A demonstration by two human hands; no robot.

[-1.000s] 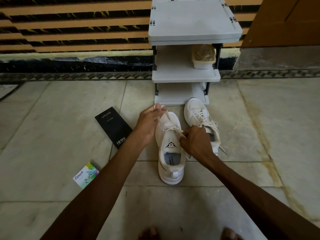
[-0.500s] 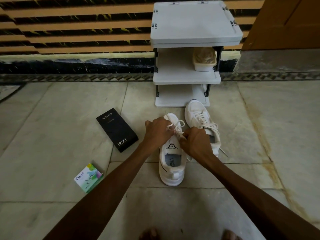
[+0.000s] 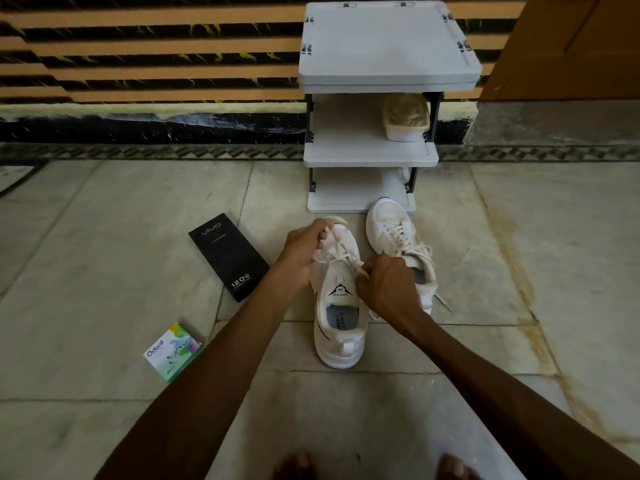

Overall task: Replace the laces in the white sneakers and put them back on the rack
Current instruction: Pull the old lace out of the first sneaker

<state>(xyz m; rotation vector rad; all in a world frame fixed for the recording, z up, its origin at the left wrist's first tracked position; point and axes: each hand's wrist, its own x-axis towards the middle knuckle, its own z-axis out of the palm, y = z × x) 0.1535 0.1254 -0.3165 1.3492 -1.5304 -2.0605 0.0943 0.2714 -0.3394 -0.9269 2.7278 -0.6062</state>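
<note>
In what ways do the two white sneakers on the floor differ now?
The left hand and right hand pinch the lace of the near white sneaker, while the far white sneaker is untouched. The near one points straight ahead; the far one sits angled, toe close to the grey plastic rack. Both stand upright on the floor.

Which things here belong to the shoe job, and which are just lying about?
Job: left hand, right hand, lace, near sneaker, far sneaker, rack.
Lying about: black box, green packet, tub on the rack.
</note>
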